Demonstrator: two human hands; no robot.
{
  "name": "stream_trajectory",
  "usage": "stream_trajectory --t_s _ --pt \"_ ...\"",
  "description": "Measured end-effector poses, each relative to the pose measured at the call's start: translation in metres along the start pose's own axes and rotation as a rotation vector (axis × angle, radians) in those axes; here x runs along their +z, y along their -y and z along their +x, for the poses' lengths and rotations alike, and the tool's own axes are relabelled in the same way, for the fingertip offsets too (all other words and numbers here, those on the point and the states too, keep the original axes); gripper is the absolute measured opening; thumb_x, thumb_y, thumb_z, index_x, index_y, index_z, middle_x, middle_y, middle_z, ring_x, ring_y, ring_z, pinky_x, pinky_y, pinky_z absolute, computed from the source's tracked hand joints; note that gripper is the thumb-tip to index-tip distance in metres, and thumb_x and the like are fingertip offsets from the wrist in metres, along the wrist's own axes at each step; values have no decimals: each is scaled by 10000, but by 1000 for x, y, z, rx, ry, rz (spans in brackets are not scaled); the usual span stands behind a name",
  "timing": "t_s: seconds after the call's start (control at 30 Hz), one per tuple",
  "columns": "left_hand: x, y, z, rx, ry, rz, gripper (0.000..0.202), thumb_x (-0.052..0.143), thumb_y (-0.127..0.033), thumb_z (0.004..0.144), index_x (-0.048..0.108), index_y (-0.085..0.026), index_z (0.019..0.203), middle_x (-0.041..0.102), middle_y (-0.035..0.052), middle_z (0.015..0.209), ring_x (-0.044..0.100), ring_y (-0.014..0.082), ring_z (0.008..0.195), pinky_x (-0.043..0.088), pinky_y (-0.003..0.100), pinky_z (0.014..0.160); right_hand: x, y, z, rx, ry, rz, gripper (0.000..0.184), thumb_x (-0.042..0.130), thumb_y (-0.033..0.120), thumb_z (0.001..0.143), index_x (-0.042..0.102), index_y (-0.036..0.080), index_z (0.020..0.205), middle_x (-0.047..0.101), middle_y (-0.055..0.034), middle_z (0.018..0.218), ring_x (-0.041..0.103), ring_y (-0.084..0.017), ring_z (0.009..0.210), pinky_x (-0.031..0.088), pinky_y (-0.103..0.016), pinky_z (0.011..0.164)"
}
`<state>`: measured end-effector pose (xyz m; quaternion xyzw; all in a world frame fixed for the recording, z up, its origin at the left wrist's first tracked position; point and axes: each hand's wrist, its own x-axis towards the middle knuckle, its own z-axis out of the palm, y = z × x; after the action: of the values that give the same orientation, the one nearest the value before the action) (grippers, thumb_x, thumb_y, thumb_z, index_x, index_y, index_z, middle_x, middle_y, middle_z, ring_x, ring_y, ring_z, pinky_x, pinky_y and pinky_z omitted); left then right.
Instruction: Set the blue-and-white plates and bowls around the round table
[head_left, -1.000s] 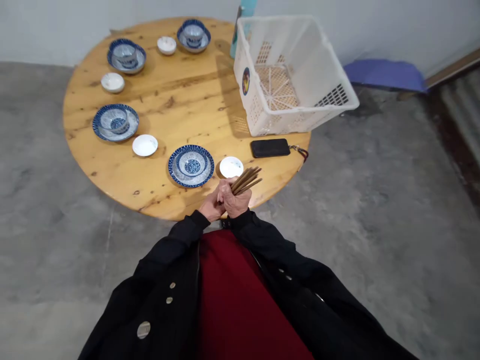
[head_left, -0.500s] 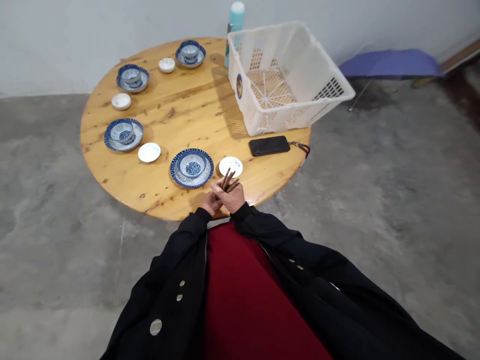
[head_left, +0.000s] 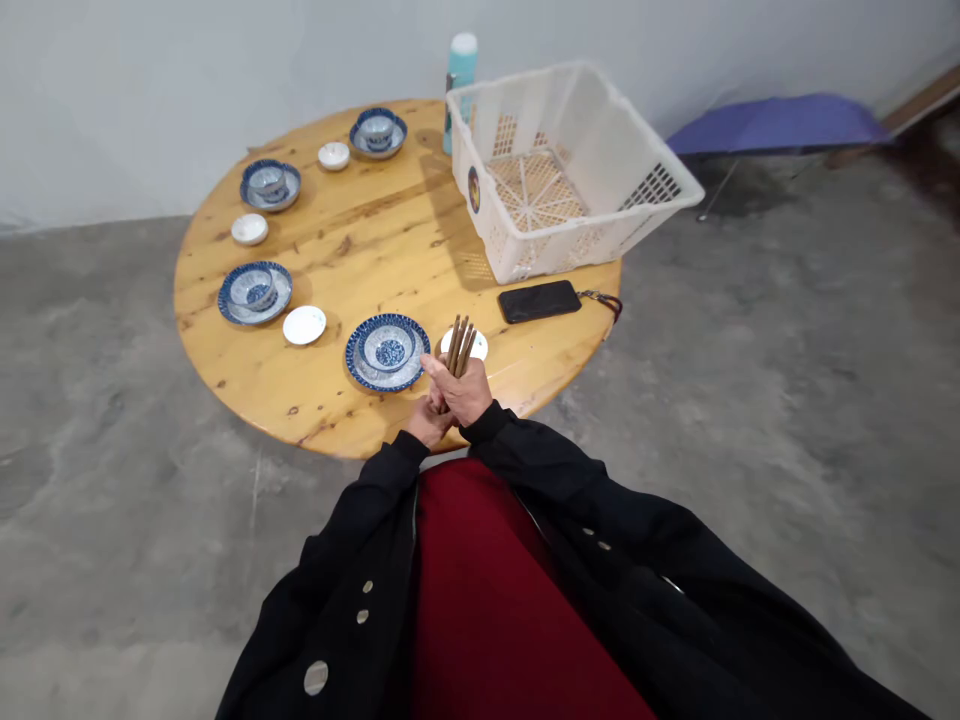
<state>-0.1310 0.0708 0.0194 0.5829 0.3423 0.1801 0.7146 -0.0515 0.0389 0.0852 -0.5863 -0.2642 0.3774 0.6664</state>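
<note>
While a bundle of dark wooden chopsticks (head_left: 457, 345) stands nearly upright at the near edge of the round wooden table (head_left: 375, 230), the right hand (head_left: 463, 388) is wrapped closed around its middle and the left hand (head_left: 425, 424) curls closed about the lower ends just beneath, both arms in black sleeves. The tips rise in front of a small white saucer (head_left: 477, 346), just right of the nearest blue-patterned plate and bowl (head_left: 388, 351); three more such sets, each with a white saucer beside it, ring the far and left sides of the table. A black phone (head_left: 538, 301) lies to the right, near a white plastic basket (head_left: 570, 170) that overhangs the table edge, with a teal bottle (head_left: 459, 70) behind it and a purple umbrella (head_left: 772, 125) on the concrete floor beyond. The sticks appear loosely bunched and uneven at the tips, so a slackened grip could let one slip out and fall to the floor or knock the saucer close by
</note>
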Motion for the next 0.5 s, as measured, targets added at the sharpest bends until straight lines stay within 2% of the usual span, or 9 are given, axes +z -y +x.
stream_trajectory --t_s 0.03,0.1,0.2,0.27,0.4,0.5 --pt "-1 -7 -6 -5 12 27 295 787 -372 778 584 -160 747 622 2 614 600 141 561 510 264 539 1 7 4 37 -4 65 539 736 640 748 435 235 559 412 72 384 394 -84 347 431 -245 410" --pt "-4 -22 -20 -24 39 84 366 777 -436 760 523 -182 687 571 -23 532 564 120 469 455 236 461 4 21 11 161 6 204 554 777 638 707 414 236 589 385 95 393 362 -70 332 451 -242 395" --pt "-4 -41 -45 -86 67 89 467 672 -610 798 496 -186 713 547 -39 507 491 82 367 373 204 377 8 35 19 361 81 348 597 835 624 641 386 233 598 362 111 413 351 -55 343 468 -234 388" --pt "-1 -50 -57 -143 53 16 530 658 -687 767 468 -194 732 514 -63 487 402 54 314 311 188 331 9 38 22 413 119 375 600 852 614 623 394 228 603 367 112 424 365 -54 352 478 -233 396" --pt "5 -58 -64 -233 47 -183 584 722 -712 684 458 -201 784 439 -108 457 272 21 296 251 166 302 5 32 23 373 123 281 536 818 637 634 521 193 671 515 55 510 513 -96 431 517 -249 464" --pt "6 -59 -61 -256 35 -264 601 748 -705 655 483 -191 820 412 -121 449 243 13 296 225 156 298 -6 25 17 207 85 85 498 789 625 650 584 174 705 601 9 609 585 -124 542 497 -233 497"
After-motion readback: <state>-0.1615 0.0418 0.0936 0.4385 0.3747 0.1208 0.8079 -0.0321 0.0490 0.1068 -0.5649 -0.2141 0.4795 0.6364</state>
